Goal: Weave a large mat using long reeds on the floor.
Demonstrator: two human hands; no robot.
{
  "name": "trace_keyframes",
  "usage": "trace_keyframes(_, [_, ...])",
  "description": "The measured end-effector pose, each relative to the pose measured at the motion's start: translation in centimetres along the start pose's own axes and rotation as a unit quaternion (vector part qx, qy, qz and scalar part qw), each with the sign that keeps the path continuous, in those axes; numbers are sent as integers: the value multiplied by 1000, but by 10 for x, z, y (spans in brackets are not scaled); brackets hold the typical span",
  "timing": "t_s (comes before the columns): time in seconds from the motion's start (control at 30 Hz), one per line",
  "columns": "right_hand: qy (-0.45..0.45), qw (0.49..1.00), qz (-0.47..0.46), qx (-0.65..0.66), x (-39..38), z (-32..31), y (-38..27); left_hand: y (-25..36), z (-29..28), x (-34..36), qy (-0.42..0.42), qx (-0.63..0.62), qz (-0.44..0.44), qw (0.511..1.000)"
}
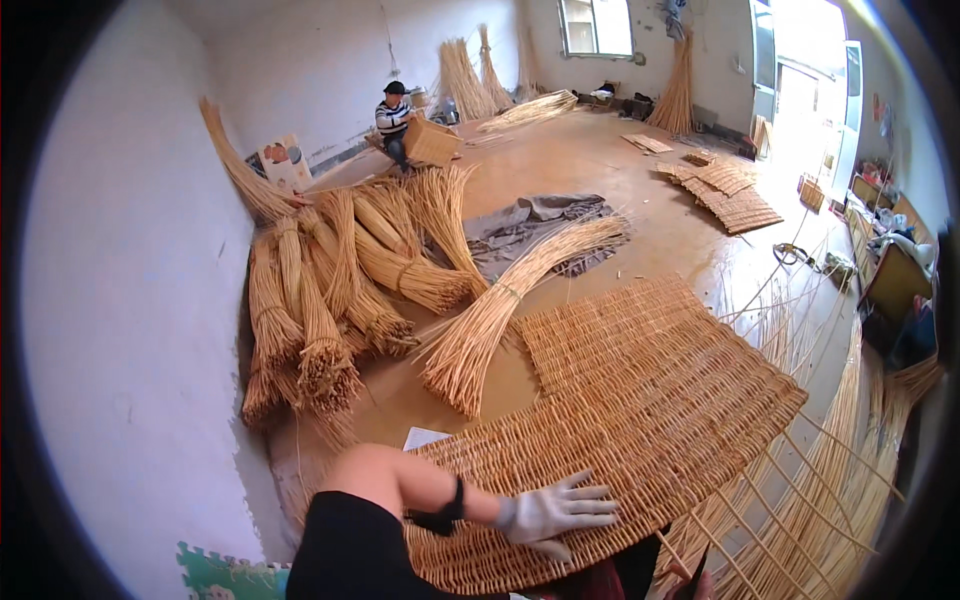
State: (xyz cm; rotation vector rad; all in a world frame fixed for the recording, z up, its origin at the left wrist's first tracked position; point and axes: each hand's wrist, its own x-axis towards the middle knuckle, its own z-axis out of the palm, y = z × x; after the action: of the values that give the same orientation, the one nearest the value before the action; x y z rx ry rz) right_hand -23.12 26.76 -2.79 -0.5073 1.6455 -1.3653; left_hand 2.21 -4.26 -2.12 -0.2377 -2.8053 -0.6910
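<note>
A large panel of woven wicker (600,410) slopes across in front of me, with bare rods (790,510) sticking out past its lower right edge. My left hand (560,510), in a pale grey glove, lies flat on its near part with the fingers spread. At the bottom edge, my right hand (704,588) shows only in part. Its fingers are bent around a dark, slim tool (692,580), whose kind is hard to make out. The panel's lower edge and these rods are close to that hand.
Tied bundles of wicker rods (325,360) are heaped at left, and a loose bundle (510,300) lies beyond the panel. Long rods (840,400) cover the floor at right. Flat woven panels (725,190) lie near the door. Across the room a seated person (393,120) handles a wicker box (432,142).
</note>
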Motion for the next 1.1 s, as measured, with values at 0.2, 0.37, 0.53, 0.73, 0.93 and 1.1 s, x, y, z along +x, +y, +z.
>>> trace_keyframes(0.2, [-97,986,-87,-105,-7,7,-23,13,21,-72,-8,62,-167,984])
trace_keyframes(0.37, [-239,903,-175,-311,1,10,-61,18,28,-79,82,30,-159,983])
trace_keyframes(0.53, [-196,754,-272,-565,38,39,-58,27,28,-83,94,20,-180,979])
trace_keyframes(0.73, [-224,666,-72,-708,160,45,14,34,33,-81,147,14,-181,972])
trace_keyframes(0.93, [-224,676,25,-702,194,35,120,36,20,-83,117,18,-196,973])
trace_keyframes(1.1, [-186,691,47,-697,204,37,159,36,14,-82,117,20,-199,973])
